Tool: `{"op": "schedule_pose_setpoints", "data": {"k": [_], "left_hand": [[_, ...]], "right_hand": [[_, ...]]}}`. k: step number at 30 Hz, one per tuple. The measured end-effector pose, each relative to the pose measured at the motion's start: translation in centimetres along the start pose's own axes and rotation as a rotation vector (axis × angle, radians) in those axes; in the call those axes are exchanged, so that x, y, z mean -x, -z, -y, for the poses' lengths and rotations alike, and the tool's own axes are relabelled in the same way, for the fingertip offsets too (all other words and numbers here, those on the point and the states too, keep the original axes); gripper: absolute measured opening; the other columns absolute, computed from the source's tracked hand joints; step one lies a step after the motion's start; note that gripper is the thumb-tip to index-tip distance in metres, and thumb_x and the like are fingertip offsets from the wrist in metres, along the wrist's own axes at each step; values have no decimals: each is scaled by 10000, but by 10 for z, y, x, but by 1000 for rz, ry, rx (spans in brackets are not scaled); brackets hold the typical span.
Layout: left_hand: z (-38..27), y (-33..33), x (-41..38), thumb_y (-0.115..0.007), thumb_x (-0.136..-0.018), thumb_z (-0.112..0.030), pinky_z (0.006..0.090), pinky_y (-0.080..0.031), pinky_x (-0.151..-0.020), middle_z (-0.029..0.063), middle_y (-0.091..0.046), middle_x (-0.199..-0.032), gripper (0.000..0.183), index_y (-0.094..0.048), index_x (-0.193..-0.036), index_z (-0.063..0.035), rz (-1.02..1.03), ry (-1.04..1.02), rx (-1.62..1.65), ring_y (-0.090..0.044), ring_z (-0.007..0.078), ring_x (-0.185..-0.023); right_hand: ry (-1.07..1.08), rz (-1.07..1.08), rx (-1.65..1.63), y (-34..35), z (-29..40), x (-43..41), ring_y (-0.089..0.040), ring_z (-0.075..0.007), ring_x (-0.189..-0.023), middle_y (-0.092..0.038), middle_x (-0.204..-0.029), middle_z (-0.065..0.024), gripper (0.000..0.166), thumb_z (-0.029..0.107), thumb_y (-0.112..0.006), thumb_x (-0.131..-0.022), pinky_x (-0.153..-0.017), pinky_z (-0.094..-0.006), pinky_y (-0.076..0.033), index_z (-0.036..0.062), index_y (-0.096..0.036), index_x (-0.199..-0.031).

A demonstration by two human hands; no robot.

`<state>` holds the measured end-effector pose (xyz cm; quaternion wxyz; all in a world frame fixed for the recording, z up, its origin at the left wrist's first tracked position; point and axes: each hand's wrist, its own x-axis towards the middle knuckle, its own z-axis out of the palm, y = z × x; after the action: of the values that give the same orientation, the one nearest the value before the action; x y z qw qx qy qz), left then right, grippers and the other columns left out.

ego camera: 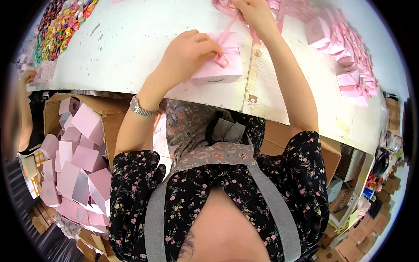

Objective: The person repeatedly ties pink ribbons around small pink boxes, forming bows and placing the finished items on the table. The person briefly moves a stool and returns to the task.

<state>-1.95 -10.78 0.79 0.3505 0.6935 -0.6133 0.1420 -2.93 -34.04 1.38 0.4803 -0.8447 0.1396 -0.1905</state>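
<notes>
A pink gift box (209, 70) lies on the white table before me, a pink ribbon (229, 31) running over its top. My left hand (191, 52) rests over the box's left side and pinches the ribbon between thumb and fingers, beside a small loop (221, 61). Farther out and to the right, my right hand (253, 14) is raised, gripping the ribbon's other stretch, which slants tautly up from the box. Behind that hand, more loose pink ribbon (280, 16) hangs or lies in strands; the fingertips there are partly cut by the frame's top.
Finished-looking pink boxes with ribbons (347, 55) are piled at the table's right. Wrapped sweets (63, 31) heap at the far left. A carton (108, 114) of pink boxes (78, 157) stands below the table's edge (209, 104). Another person's hand (28, 76) touches a patterned box (45, 71).
</notes>
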Motion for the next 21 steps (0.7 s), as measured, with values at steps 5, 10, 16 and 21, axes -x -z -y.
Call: {"op": "schedule_pose_setpoints", "data": {"k": [5,10,16,21], "left_hand": [[-6,-3,-9,-667,-787,-86,331,-476,-742,41,-668,-771,423,-520,-1182,-120,-1,416,171,-618,222,-689],[-17,-6,-10,-642,-801,-78,334,-470,-754,27,-665,-736,400,-530,-1182,-125,64,646,21,-619,210,-651],[-12,-17,4,-653,-810,-80,297,-463,-671,25,-616,-714,216,-644,-1025,-93,-155,341,60,-563,190,-685],[-15,-16,1,-653,-809,-78,304,-461,-680,23,-642,-742,187,-656,-995,-97,-152,317,-13,-568,179,-716]], "right_hand": [[353,-186,65,2,60,25,-523,-134,-494,-501,-477,-36,393,253,-549,-888,-499,-331,-405,4,-571,-585],[376,40,117,-1,114,110,-617,-262,-595,-605,-621,-148,298,247,-569,-876,-568,-355,-477,-25,-635,-776],[323,49,285,17,83,201,-602,-246,-801,-636,-1042,-135,310,269,-728,-772,-675,-338,-477,31,-686,-966],[300,-88,373,-10,39,147,-491,-282,-1076,-597,-1041,-98,303,346,-745,-739,-856,-414,-370,92,-716,-902]]}}
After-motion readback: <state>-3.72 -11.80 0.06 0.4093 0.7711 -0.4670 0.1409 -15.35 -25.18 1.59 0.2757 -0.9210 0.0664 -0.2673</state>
